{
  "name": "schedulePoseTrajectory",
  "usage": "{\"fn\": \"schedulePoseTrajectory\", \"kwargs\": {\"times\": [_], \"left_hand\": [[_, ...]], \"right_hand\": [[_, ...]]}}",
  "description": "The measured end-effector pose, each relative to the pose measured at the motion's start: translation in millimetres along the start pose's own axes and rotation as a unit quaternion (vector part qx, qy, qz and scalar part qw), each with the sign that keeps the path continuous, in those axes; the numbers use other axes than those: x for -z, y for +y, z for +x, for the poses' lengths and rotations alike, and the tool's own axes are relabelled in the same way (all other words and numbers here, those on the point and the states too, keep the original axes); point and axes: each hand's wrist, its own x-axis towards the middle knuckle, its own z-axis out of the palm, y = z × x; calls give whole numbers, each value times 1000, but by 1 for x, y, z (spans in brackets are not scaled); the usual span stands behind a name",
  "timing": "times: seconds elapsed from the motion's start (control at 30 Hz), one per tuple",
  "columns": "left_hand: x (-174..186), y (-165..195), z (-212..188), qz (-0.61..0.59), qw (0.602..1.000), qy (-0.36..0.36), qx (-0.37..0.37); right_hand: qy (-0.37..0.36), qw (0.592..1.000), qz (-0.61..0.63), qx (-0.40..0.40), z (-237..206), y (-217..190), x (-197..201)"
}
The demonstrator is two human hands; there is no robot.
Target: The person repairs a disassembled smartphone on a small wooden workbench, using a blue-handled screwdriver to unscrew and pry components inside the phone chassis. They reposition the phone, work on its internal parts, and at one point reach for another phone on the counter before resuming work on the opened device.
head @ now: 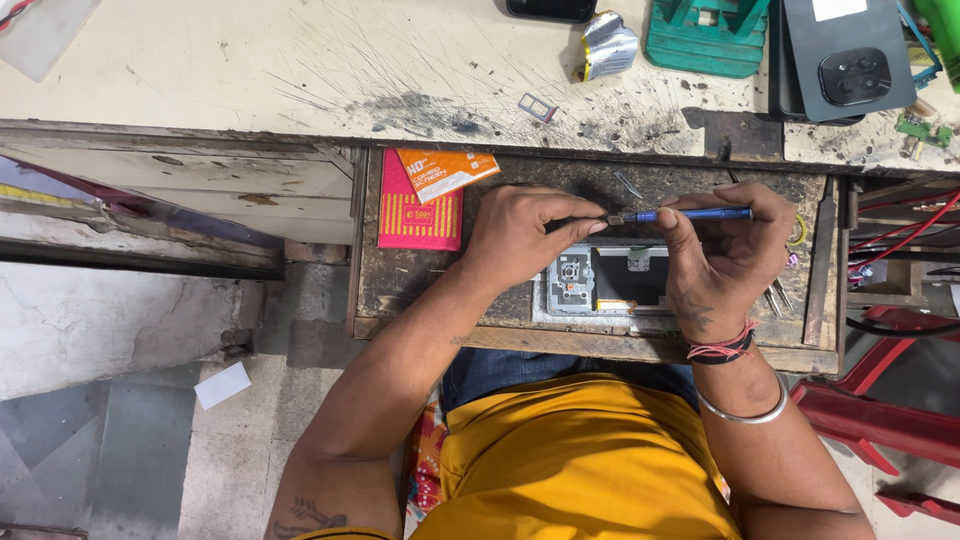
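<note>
Screwdriver: a thin blue screwdriver [690, 215] lies level, its long axis running left to right across the view, tip pointing toward the left hand.
Right hand: the right hand [722, 255] has its fingers [668, 222] closed around the blue shaft.
Left hand: the left hand [525, 232] has its fingers curled, thumb and forefinger pinched at the metal tip.
Phone: an opened phone [605, 283] lies flat in the drawer below both hands, long axis left to right, its camera block at the left end.
Drawer: a worn wooden drawer [400, 290] is pulled out over the lap; a pink card [415, 222] and an orange packet [445, 170] lie in its left corner.
Counter: the scratched pale counter [300, 70] above carries a dark phone back cover [848, 60], a green holder [705, 40], crumpled foil [607, 45] and 1 small tray [537, 106].
Room: grey tiled floor [140, 450] at left, red plastic furniture [880, 420] at right.
</note>
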Motion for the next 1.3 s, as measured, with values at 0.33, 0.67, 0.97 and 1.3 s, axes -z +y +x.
{"fn": "schedulePoseTrajectory", "kwargs": {"times": [0.33,0.67,0.97,1.3], "left_hand": [[3,0,3,-13,1000,12,-14],[3,5,5,-24,1000,13,12],[10,0,3,45,999,-7,-11],[12,-2,2,72,994,-86,-20]], "right_hand": [[-6,1000,12,-21,3,-1,-2],[-11,999,50,-19,3,5,-4],[6,999,31,-27,-1,-11,13],[-120,986,-98,55,-8,-14,14]]}}
